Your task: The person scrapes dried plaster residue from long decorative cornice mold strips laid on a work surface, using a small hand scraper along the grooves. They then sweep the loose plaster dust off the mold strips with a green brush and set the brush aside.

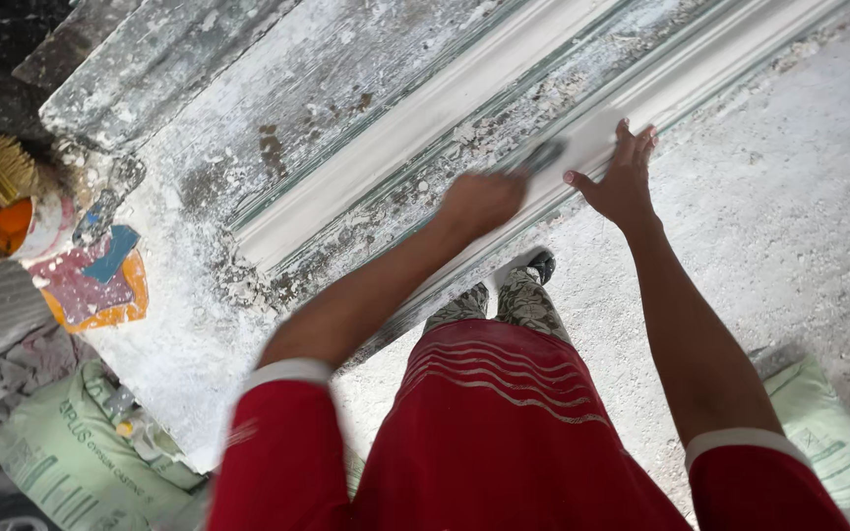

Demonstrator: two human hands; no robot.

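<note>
My left hand point(481, 202) is closed on the handle of a scraper point(541, 157), whose blurred blade lies against a long white plaster moulding point(415, 138). My right hand point(622, 177) is spread flat on the moulding's lower edge, just right of the blade. The moulding runs diagonally from lower left to upper right on a plaster-caked work surface point(277, 108). Crumbs of dried plaster line the groove beside it.
An orange pan with a blue scraper point(100, 270) sits at the left next to a brush point(2, 167) and an orange cup point(22, 226). Green sacks lie at lower left point(71, 452) and lower right point(823, 433). Dusty floor point(789, 216) spreads right.
</note>
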